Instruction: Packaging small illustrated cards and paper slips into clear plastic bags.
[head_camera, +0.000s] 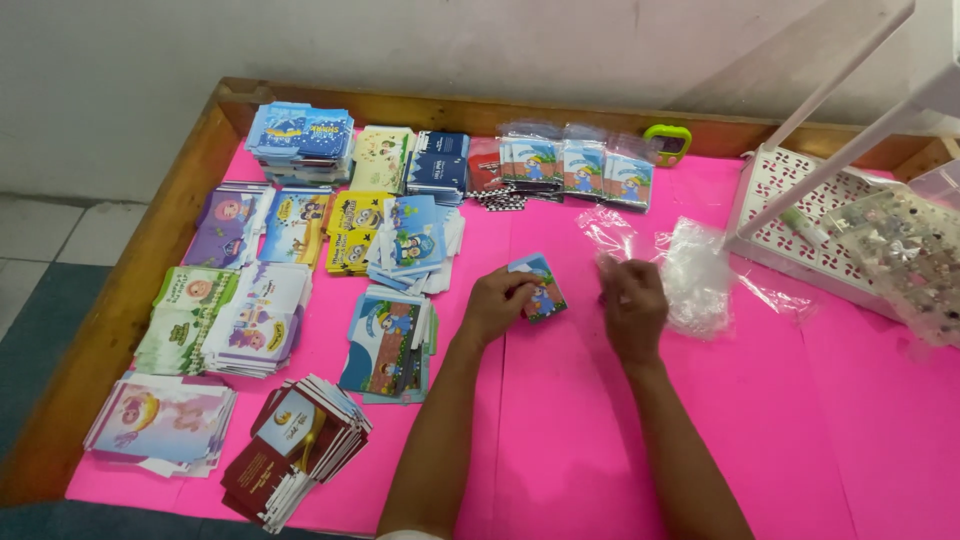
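A wood-rimmed bench (180, 190) covered in bright pink sheet stands against a pale wall. The left hand (497, 303) pinches a small stack of cards (541, 285) by its lower edge, just above the pink. The right hand (633, 305) is closed lightly on a clear bag (608, 232). The cards look light and stiff, likely to slide apart, so gripping both faces suits them; the bag seems flimsy and slick. The cards are blue, with a cartoon figure.

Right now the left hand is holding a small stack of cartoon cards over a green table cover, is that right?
Not quite. The head view shows the left hand holding the small stack of cartoon cards, but the table cover is bright pink, not green.
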